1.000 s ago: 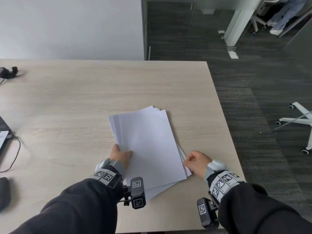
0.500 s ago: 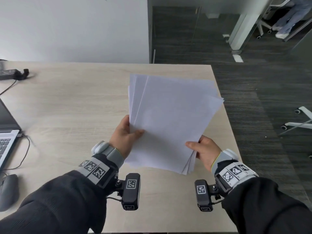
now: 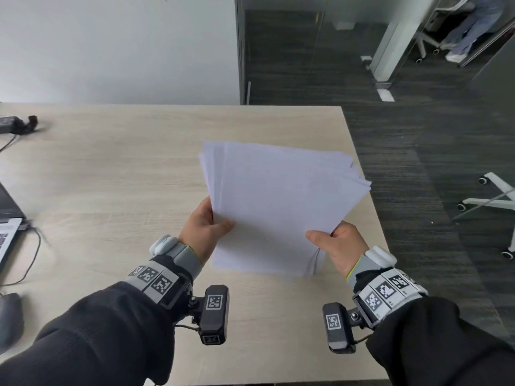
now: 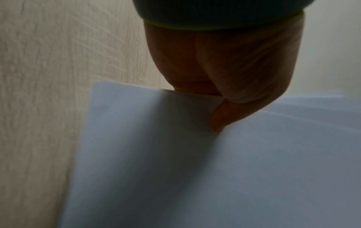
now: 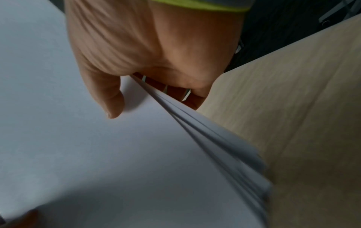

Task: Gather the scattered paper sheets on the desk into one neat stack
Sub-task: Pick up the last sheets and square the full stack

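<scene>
A bundle of several white paper sheets (image 3: pixel 278 204) is held up above the light wooden desk (image 3: pixel 125 176), its edges fanned out unevenly at the top and right. My left hand (image 3: pixel 207 227) grips the bundle's left edge, thumb on the top sheet. My right hand (image 3: pixel 334 240) grips the lower right edge, thumb on top and fingers underneath. In the left wrist view the left hand (image 4: pixel 218 86) pinches the paper sheets (image 4: pixel 215 177) near a corner. The right wrist view shows the right hand (image 5: pixel 140 61) clamped on the paper sheets (image 5: pixel 97 154), whose edges spread apart.
A laptop (image 3: pixel 7 215) with a cable lies at the desk's left edge, a dark mouse (image 3: pixel 9 316) in front of it. A power adapter (image 3: pixel 16 125) rests at the far left. The desk's right edge (image 3: pixel 365 176) drops to dark carpet with a chair base (image 3: pixel 490 199).
The sheets lay on the desk a second ago; both hands have since lifted them off it. Over the last half second the bundle stays raised and has turned slightly.
</scene>
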Motion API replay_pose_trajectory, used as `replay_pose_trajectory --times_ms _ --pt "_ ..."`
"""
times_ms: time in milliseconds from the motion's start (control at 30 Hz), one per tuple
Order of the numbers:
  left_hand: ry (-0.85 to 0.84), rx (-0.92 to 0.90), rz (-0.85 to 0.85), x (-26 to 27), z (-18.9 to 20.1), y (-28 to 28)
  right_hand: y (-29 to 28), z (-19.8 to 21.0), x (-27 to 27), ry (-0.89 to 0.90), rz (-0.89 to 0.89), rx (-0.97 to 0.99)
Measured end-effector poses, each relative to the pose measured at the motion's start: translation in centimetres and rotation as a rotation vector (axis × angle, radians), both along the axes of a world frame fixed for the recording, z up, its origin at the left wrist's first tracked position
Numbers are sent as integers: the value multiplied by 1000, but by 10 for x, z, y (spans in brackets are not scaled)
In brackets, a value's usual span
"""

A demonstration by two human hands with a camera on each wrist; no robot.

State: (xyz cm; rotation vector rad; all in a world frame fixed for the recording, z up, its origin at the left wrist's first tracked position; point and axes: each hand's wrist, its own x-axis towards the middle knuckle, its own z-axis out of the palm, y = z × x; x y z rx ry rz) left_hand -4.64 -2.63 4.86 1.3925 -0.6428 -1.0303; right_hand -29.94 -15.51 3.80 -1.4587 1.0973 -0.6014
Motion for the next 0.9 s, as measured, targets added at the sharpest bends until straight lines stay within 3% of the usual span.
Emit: replay_pose_trajectory --times_ms 467,900 --pt "-164 -22 40 5 20 -15 -9 10 2 -58 32 -130" --pt "-56 40 104 4 1 -14 -7 -3 0 -9 -3 -35"
